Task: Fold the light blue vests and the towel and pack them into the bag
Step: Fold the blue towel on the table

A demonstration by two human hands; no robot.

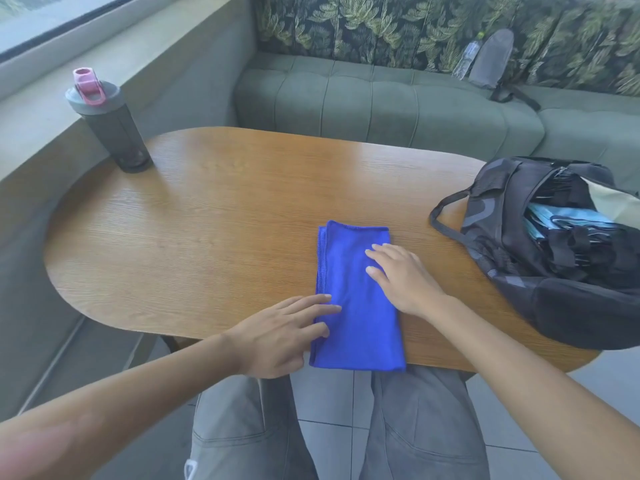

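A royal blue towel [349,299], folded into a long narrow rectangle, lies on the wooden table [214,216] near its front edge. My left hand [284,336] rests flat on the towel's lower left edge with straight fingers. Flat on the towel's right side lies my right hand [398,277], fingers spread. At the table's right end a black bag [540,258] lies open. Folded light blue vests [568,218] show inside its mouth.
A dark shaker bottle [110,126] with a pink cap stands at the table's far left. Behind the table runs a green sofa [381,102] holding a grey pouch [491,60] and a plastic bottle [467,60]. My knees are under the front edge.
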